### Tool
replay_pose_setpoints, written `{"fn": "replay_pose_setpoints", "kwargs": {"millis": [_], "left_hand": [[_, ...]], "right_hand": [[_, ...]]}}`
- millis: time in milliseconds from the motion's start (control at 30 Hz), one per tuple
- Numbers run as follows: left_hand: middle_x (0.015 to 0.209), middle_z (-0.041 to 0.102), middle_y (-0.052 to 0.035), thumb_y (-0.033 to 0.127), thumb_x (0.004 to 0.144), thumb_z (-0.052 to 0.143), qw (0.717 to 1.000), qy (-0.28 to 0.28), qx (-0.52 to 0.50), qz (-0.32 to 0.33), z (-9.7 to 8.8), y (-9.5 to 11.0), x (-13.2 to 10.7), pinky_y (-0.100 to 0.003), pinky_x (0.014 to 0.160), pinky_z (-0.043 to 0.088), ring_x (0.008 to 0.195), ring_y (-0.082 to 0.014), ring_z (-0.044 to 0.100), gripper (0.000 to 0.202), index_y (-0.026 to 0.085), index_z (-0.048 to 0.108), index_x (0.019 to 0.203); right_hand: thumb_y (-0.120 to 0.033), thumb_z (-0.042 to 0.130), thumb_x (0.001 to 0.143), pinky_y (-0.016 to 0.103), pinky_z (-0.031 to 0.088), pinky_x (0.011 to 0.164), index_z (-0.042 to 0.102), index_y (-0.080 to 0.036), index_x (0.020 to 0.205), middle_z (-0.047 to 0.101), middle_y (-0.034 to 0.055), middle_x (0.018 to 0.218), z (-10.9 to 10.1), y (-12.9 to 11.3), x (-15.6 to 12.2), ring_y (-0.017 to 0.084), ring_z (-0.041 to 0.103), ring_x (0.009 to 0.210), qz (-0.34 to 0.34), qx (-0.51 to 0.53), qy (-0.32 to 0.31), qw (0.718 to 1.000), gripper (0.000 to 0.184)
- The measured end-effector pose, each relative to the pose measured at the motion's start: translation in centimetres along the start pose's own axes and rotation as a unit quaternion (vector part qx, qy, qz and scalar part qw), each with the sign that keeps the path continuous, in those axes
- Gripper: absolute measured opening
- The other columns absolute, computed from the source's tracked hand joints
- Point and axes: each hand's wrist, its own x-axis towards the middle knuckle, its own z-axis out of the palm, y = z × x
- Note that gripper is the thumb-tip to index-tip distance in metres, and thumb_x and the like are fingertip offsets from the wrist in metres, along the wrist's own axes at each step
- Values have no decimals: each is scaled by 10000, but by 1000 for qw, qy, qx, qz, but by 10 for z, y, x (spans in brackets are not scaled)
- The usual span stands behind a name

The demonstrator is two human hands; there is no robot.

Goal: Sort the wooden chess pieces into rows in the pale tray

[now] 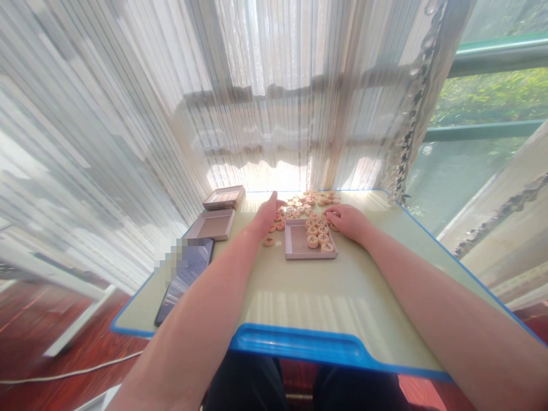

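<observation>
Round wooden Chinese chess pieces [295,212] with red or dark characters lie in a loose spread on the table's far middle. Along the left side of the spread stands my left hand [270,210], fingers stretched out, nothing held. My right hand [347,221] is at the spread's right edge, its bent fingertips closed on a Chinese chess piece, partly hidden by the fingers. Between my forearms lies a shallow, pale open box [295,246]. Several dark-lettered pieces [317,235] sit in two columns in its right half. One loose piece [268,241] rests left of the box.
A second shallow tray [219,224] and another box [223,196] lie at the back left. A phone or tablet [188,279] rests by the left edge, near my forearm. The pale table [295,297] has a blue rim; curtains [274,114] hang behind it.
</observation>
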Motion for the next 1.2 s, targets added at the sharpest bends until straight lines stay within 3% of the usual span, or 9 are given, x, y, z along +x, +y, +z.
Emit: {"fn": "replay_pose_setpoints", "kwargs": {"millis": [67, 133, 200, 267, 367, 733, 1200], "left_hand": [[1076, 643, -67, 509, 858, 311, 994, 26, 82, 63, 1, 3, -6, -297, 788, 465, 962, -177, 582, 467, 186, 637, 944], [1031, 644, -49, 458, 774, 486, 961, 43, 197, 187, 2, 12, -17, -299, 826, 436, 988, -189, 550, 322, 192, 654, 843], [846, 653, -34, 473, 703, 564, 925, -34, 286, 247, 5, 24, -30, -283, 735, 434, 858, -184, 567, 299, 185, 646, 696], [591, 584, -2, 543, 694, 542, 909, -134, 329, 219, 9, 36, -42, -257, 571, 393, 619, -141, 537, 388, 175, 608, 591], [493, 521, 18, 634, 639, 545, 894, -187, 350, 208, 16, 46, -51, -244, 475, 312, 510, -113, 476, 470, 174, 587, 553], [573, 587, 21, 518, 653, 579, 894, -176, 357, 205, 10, 41, -46, -232, 479, 329, 548, -114, 508, 339, 185, 630, 622], [579, 575, 11, 515, 696, 549, 889, -191, 361, 208, 13, 43, -47, -244, 521, 330, 562, -119, 491, 353, 181, 654, 650]], "right_hand": [[-343, 419, 842, 323, 416, 827, 673, -191, 949, 672, 71, 986, 0, 1, 0, 221, 556, 972, 0, -4, 1, 1000, 315], [-346, 415, 843, 324, 416, 824, 672, -195, 949, 673, 69, 983, 1, 1, 0, 220, 555, 967, 0, -5, 2, 1000, 316], [-341, 414, 844, 322, 412, 829, 670, -199, 952, 673, 63, 988, 1, 1, 0, 216, 553, 969, 0, -7, 2, 1000, 312], [-336, 417, 842, 320, 406, 836, 668, -197, 955, 672, 61, 995, 1, 1, 0, 216, 550, 971, 1, -7, 3, 1000, 309], [-336, 410, 846, 318, 402, 836, 669, -189, 939, 673, 63, 986, 1, 1, 0, 215, 550, 962, -2, -1, 5, 1000, 312], [-340, 392, 868, 282, 409, 812, 680, -184, 926, 681, 60, 962, -2, -2, 0, 192, 571, 933, 10, 23, 2, 1000, 332], [-348, 400, 859, 296, 399, 799, 668, -180, 895, 672, 69, 959, -1, -2, 0, 204, 562, 922, -5, 6, 3, 1000, 319]]}}
